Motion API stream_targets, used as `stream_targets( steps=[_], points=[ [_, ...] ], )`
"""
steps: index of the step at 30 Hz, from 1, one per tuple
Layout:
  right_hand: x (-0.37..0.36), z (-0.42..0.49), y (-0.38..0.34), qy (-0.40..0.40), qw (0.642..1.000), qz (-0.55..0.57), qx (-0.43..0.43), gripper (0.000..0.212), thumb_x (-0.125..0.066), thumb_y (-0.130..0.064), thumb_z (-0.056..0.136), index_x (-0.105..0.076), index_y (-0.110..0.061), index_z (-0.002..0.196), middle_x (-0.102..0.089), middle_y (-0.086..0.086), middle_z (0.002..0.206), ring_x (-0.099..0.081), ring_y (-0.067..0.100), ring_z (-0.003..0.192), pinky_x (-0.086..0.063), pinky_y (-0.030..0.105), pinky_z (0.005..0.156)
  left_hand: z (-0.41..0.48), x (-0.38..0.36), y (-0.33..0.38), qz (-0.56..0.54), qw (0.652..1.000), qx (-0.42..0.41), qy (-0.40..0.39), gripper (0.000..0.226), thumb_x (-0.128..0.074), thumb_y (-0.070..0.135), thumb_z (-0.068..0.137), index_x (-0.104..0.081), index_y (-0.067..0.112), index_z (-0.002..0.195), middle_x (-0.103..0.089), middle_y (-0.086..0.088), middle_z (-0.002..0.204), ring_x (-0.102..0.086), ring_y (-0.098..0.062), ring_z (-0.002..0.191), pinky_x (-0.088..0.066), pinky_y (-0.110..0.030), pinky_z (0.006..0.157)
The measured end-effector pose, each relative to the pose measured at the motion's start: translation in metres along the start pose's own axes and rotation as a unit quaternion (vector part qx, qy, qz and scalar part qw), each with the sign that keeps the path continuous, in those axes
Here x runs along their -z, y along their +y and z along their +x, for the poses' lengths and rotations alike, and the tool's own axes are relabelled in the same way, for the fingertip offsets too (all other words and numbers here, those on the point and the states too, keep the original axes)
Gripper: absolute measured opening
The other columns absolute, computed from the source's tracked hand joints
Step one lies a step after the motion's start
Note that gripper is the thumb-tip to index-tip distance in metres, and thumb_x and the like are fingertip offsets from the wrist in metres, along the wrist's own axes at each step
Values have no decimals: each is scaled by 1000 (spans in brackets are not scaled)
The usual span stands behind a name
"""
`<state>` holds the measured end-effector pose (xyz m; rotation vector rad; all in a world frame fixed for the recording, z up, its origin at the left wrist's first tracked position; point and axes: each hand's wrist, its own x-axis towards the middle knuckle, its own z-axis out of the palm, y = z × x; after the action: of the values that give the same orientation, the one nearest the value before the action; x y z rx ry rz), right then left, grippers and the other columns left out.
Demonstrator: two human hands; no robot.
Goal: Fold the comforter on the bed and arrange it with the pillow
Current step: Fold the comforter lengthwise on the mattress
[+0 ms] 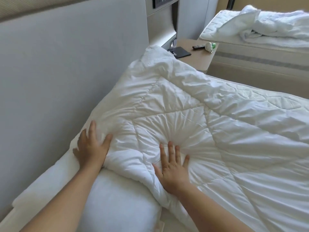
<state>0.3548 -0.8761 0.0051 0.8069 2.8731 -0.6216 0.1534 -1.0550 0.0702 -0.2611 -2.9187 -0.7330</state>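
Bare forearms reached in from the near edge of the bed (284, 104), crossing a plump white pillow (117, 203) that lay at the near head corner, just beside the grey headboard (66, 64). A white quilted comforter (225, 131) was heaped across the head end, and its bunched near corner rested against the pillow.

The left hand (91, 148) lay flat, fingers straight and spread, against the comforter's edge on the headboard side, gripping nothing. The right hand (172, 166) pressed palm-down into the comforter a little toward the bed's middle, fingers wide apart, with creases fanning outward from the fingertips (170, 144). Neither hand held any fabric.

Beyond the far head corner stood a pale wooden nightstand (200, 62). On it lay a dark flat case (179, 52) near its headboard edge, a black remote (198, 47) further along, and a small white-and-green object (210, 46) just beside the remote; what that object was could not be told.

Past the nightstand a second bed (250, 59) carried rumpled white bedding (275, 25) at its head end. A dark panel (164, 1) was set into the wall above the nightstand.
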Motion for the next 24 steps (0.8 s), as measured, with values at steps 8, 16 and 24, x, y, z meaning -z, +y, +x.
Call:
stream_targets(
  steps=[8, 16, 24],
  points=[
    [37, -16, 3, -116, 992, 51, 4, 81, -18, -74, 92, 22, -40, 154, 27, -2, 164, 22, 25, 152, 12, 64, 117, -44, 27, 19, -614, 707, 350, -4, 38, -76, 23, 86, -61, 6, 117, -67, -9, 119, -66, -27, 103, -52, -44, 87],
    [29, -28, 13, -92, 994, 57, 31, 82, -16, -75, 91, 27, -40, 152, 31, -2, 162, 27, 22, 151, 16, 61, 118, -62, 28, 48, -687, 624, 342, -148, 55, -64, 57, 87, -64, 11, 118, -69, -15, 116, -64, -33, 107, -50, -50, 89],
    [12, -8, 13, -99, 994, 37, 26, 92, -3, -80, 76, 31, -37, 150, 36, 0, 160, 30, 24, 149, 17, 63, 116, -56, 7, 29, -712, 586, 352, -160, 64, -58, 58, 91, -60, 9, 133, -68, -19, 125, -62, -36, 118, -49, -51, 96]
  ],
)
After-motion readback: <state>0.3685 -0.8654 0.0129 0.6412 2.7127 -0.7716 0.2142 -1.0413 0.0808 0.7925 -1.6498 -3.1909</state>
